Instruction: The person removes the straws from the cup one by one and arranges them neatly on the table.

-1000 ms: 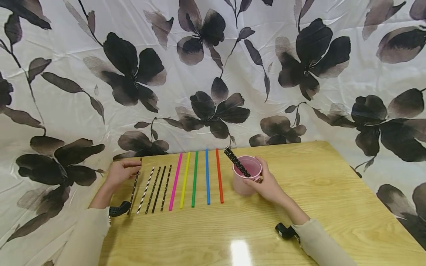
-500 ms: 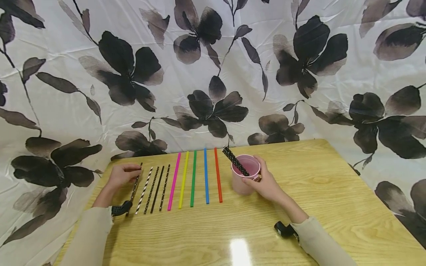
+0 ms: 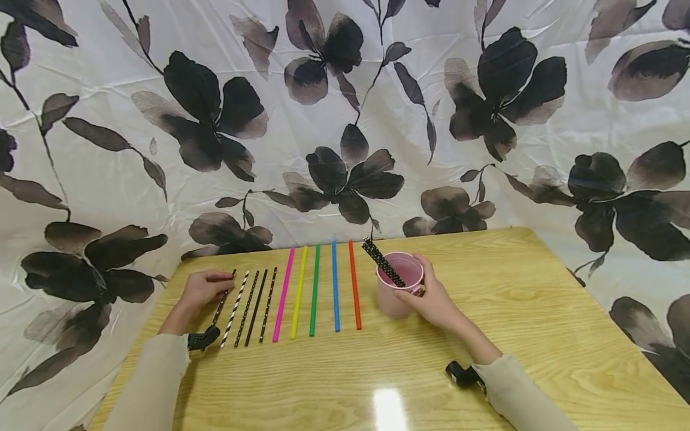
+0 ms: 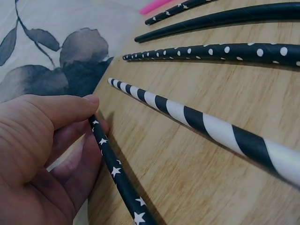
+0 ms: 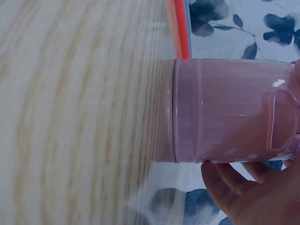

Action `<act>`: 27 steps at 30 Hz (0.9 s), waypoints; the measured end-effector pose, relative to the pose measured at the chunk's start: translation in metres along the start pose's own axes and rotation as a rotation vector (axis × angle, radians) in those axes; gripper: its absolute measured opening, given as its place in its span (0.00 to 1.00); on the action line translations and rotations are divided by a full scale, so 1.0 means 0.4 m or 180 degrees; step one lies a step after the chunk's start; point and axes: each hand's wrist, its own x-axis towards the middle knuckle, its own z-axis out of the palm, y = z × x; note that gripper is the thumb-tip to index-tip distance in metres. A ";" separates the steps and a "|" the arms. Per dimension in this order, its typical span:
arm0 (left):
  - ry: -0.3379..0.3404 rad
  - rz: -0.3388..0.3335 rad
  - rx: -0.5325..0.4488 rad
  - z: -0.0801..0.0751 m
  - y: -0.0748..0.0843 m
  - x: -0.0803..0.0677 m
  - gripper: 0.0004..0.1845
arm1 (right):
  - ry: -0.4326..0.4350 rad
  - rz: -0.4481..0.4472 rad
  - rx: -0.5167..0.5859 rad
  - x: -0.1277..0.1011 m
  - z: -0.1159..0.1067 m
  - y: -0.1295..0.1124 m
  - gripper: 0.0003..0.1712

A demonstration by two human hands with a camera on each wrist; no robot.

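Observation:
At the left of the wooden table (image 3: pixel 539 335), my left hand (image 3: pixel 203 288) pinches a black star-printed straw (image 4: pixel 117 173) between thumb and fingers; the same straw (image 3: pixel 222 302) slants toward the row. Beside it lie a black-and-white striped straw (image 4: pixel 197 121), a dotted black straw (image 4: pixel 225 51) and a plain black straw (image 3: pixel 256 306). Pink (image 3: pixel 284 293), yellow (image 3: pixel 299 291), green (image 3: pixel 314 290), blue (image 3: pixel 335 286) and orange (image 3: pixel 354 285) straws follow. My right hand (image 3: pixel 431 299) grips a pink cup (image 3: pixel 398 291) holding one dotted black straw (image 3: pixel 381 261). The cup (image 5: pixel 225 110) fills the right wrist view.
A white cloth with dark flowers (image 3: pixel 345 120) hangs behind and around the table. The cup has a small handle (image 5: pixel 281 119) near my fingers. Black wrist mounts (image 3: pixel 462 374) sit at both sleeves. Bare tabletop stretches to the right and front.
My left hand has shifted slightly right and the star-printed straw it pinches has tilted, its far end closer to the striped straw. The right hand and cup have not moved.

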 end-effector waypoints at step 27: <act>0.0076 0.0092 0.0294 0.019 -0.002 -0.001 0.22 | -0.0046 -0.0010 0.0058 -0.017 -0.005 -0.068 0.52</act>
